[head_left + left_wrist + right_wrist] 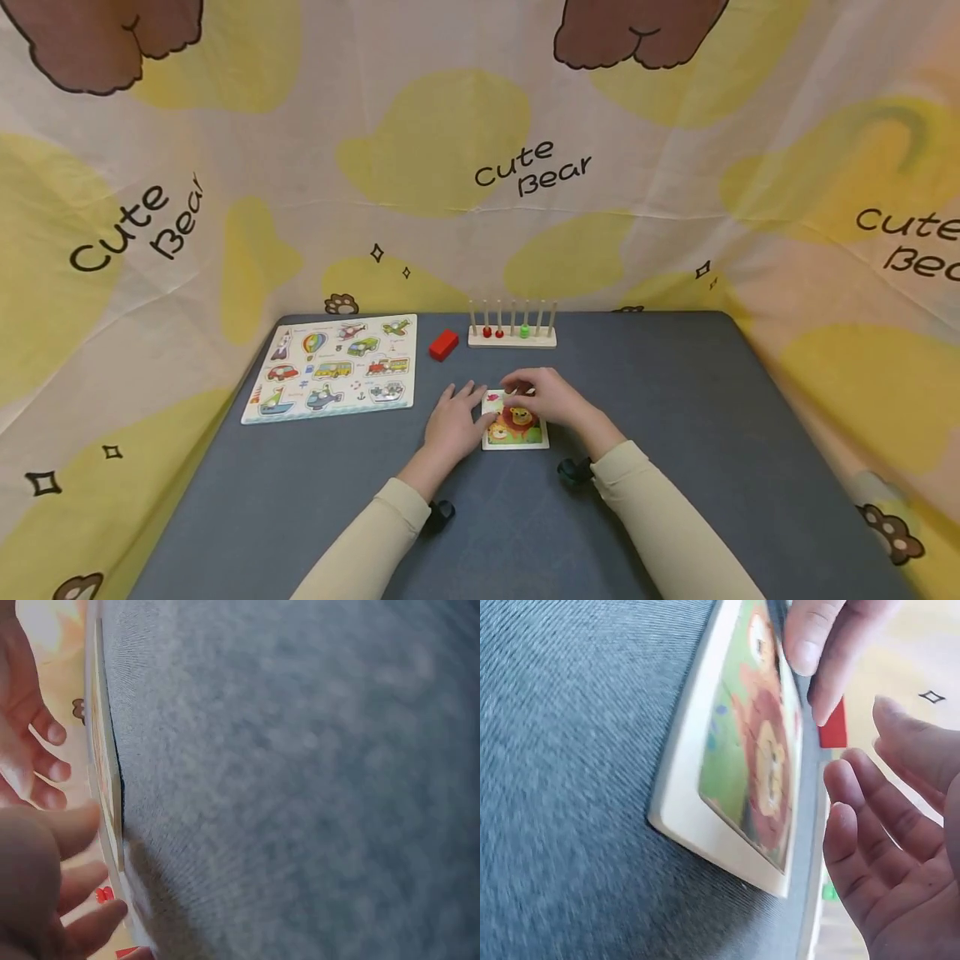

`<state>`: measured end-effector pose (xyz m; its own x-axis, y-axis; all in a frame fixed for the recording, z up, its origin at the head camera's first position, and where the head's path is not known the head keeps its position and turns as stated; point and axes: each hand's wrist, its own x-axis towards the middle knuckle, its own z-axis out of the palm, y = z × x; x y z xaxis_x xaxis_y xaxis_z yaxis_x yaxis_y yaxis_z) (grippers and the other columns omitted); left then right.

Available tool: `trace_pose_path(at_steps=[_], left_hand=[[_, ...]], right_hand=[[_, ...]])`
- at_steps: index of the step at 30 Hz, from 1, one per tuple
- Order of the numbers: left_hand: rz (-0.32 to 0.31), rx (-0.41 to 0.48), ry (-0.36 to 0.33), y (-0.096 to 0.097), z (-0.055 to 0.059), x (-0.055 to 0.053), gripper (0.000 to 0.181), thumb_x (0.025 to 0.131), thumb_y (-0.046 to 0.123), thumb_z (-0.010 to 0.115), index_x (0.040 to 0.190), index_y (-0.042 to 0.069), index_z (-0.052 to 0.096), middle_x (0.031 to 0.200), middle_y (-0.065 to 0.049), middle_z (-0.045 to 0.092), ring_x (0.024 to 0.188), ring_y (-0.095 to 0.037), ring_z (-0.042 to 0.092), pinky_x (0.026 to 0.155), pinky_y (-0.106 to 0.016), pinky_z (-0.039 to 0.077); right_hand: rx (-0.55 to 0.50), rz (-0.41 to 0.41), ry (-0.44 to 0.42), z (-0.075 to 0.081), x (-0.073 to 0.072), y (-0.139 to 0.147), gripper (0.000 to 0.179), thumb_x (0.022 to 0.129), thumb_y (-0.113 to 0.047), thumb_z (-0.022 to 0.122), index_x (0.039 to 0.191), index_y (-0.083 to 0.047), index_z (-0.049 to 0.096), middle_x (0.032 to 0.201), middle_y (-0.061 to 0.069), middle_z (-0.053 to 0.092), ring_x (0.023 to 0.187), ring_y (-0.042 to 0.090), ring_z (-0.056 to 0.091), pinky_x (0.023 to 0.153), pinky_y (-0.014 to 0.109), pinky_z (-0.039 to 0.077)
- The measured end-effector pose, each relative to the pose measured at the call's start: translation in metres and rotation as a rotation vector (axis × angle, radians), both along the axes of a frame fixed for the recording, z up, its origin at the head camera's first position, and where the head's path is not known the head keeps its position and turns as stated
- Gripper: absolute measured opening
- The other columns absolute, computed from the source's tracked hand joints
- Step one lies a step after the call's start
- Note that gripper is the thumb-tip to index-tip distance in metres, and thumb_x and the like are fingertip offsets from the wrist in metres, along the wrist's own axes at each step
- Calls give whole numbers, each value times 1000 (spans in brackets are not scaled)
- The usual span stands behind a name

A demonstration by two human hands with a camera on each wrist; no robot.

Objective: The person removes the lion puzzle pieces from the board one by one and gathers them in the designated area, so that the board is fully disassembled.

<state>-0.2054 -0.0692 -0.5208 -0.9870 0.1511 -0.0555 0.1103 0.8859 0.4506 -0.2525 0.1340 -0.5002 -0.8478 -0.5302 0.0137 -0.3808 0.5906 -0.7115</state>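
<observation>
- I see one lion puzzle board [517, 432] flat on the surface [645, 375], just right of the left hand [452, 421] and below the fingers of the right hand [551, 396].
- I read the left hand as spread and gripping nothing, its thumb at the board's left edge; whether it presses, I cannot tell.
- I see the right hand loosely bent above the board's far part, thumb apart from fingertips, nothing between them.
- To work the picture well, I would brace the frame lightly with the left thumb, clear of the picture, and bring the right fingertips down flat, pressing evenly so the board does not skid.
- I count two hands and one puzzle board between them.
- Left of the left hand and farther off, I count one vehicle puzzle board [407, 346].
- Beyond the left hand, one red block [443, 345].
- Beyond both hands, one peg rack [510, 342] with seven pegs; red beads [487, 332] sit on two, green on one, too small to count singly.
</observation>
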Motion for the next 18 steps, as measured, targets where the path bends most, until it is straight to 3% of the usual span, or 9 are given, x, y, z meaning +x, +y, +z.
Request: trace_pose_path(at_steps=[10, 18], left_hand=[[10, -102, 17, 5, -3, -4, 60, 93, 51, 67, 145, 24, 57, 155, -10, 48, 148, -39, 34, 114, -59, 36], [41, -109, -24, 6, 2, -3, 63, 89, 50, 71, 144, 23, 58, 155, -10, 48, 147, -39, 34, 113, -59, 37]], right_hand=[[21, -31, -47, -8, -3, -14, 29, 92, -21, 75, 120, -11, 73, 95, -3, 70, 86, 13, 62, 80, 32, 57], [109, -22, 46, -16, -7, -23, 21, 94, -20, 74, 113, -13, 77, 97, -1, 72, 82, 9, 62, 77, 30, 56]])
